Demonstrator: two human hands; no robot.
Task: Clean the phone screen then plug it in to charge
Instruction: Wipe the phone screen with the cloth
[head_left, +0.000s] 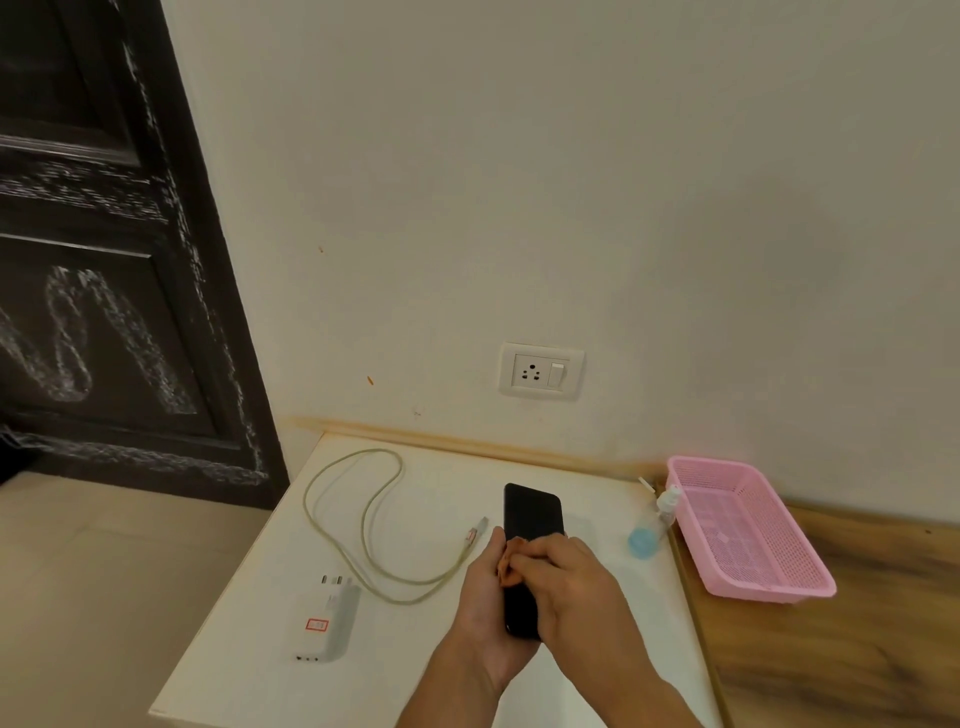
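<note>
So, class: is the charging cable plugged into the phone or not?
Unplugged: the cable lies loose on the table, its connector bare, just left of the phone.

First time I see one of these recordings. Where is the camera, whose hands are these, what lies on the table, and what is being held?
No machine here: a person works with bare hands, and the one picture comes from a wide-angle camera worn on the head, looking forward and down. The left hand grips a black phone over a white table. The right hand lies across its screen, fingers curled; whether it holds a cloth cannot be told. On the table lie a cable, a white charger and a spray bottle. A pink basket stands on the wood to the right; a socket sits in the wall.
</note>
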